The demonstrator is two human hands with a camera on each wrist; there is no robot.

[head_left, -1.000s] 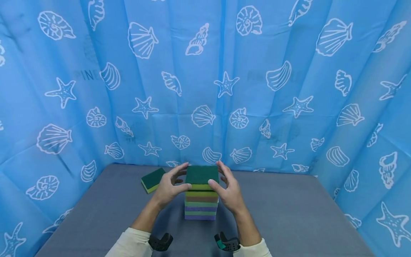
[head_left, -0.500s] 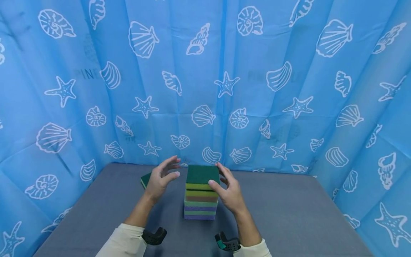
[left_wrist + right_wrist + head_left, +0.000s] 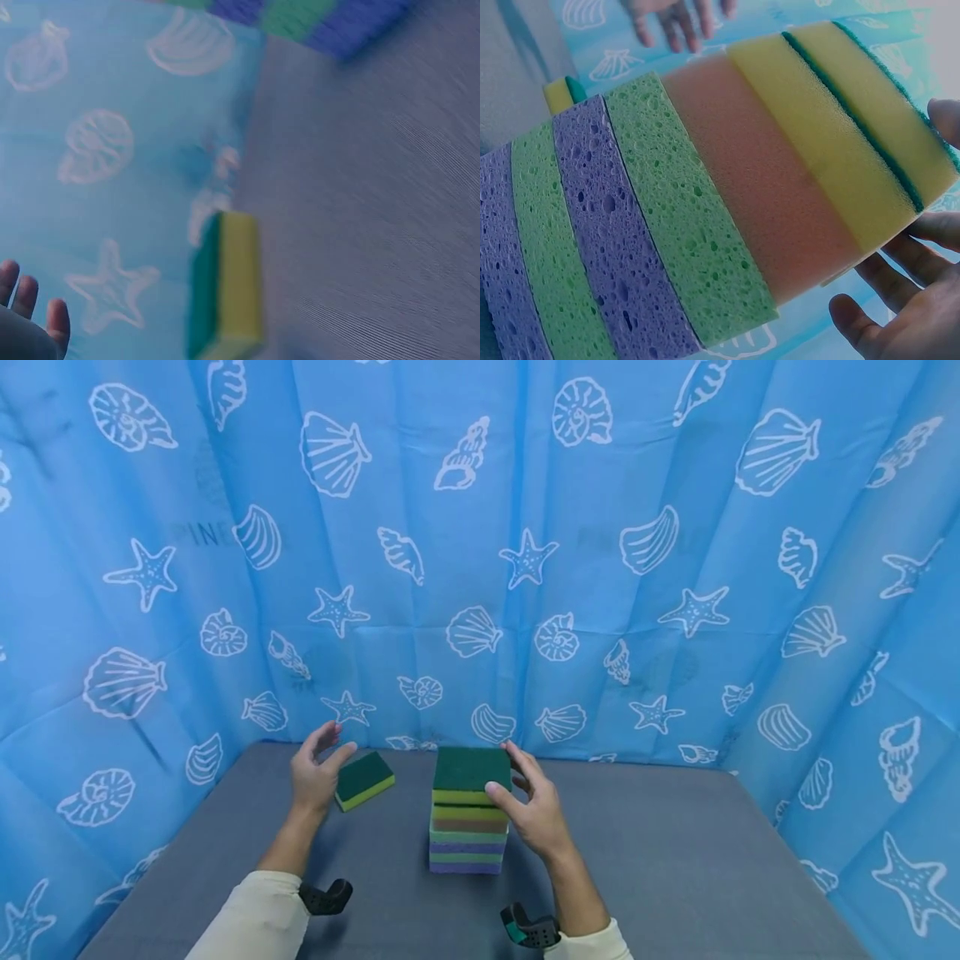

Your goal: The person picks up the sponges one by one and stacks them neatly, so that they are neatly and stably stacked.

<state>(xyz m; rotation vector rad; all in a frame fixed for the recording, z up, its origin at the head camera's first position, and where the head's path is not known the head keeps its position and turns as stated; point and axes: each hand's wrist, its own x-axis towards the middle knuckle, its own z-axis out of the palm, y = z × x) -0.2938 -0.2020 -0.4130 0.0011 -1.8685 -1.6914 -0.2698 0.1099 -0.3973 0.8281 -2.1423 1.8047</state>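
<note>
A stack of sponges (image 3: 468,839) stands on the table, with purple and green layers low down, a brownish-pink one above, then yellow ones with dark green scouring faces. My right hand (image 3: 536,810) curves loosely beside the top sponge (image 3: 472,768), thumb at its front edge and fingers along its right side. In the right wrist view, fingertips (image 3: 845,306) show close by the stack's side. My left hand (image 3: 315,772) is raised with nothing in it, fingers relaxed, just left of a loose yellow-and-green scouring sponge (image 3: 365,781). That sponge (image 3: 238,285) looks blurred in the left wrist view.
The grey table (image 3: 660,860) reaches back to a blue curtain (image 3: 480,568) printed with shells and starfish. Both wrists carry dark camera mounts, the left mount (image 3: 326,897) and the right mount (image 3: 528,927).
My left hand has left the side of the stack and swung left, past the loose sponge. My right hand has stayed by the top sponge, and the stack stands as before.
</note>
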